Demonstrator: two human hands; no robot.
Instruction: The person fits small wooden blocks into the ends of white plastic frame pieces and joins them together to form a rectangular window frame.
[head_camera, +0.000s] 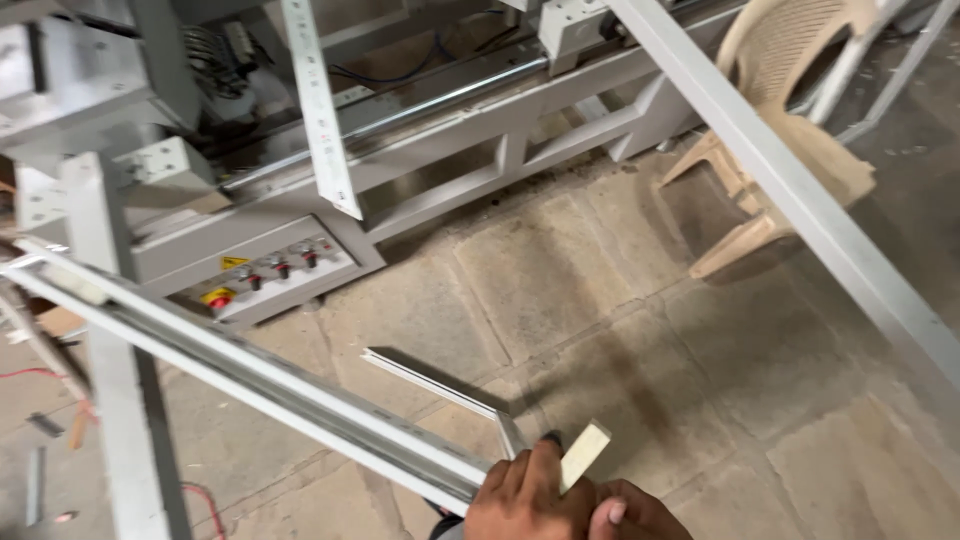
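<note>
My left hand (520, 495) is at the bottom centre, closed around the near end of a long white window-frame profile (250, 375) that runs up and to the left. My right hand (632, 513) is just beside it, pinching a small pale cream rectangular piece (584, 455) that sticks up between the two hands. A short white angled strip (440, 385) lies on the stone floor just beyond the hands.
A grey cutting machine (420, 150) with a control panel of red buttons (265, 275) stands across the back. A beige plastic chair (790, 130) is at the upper right. Another long white profile (800, 190) slants down the right side. A white strip (320, 110) leans on the machine.
</note>
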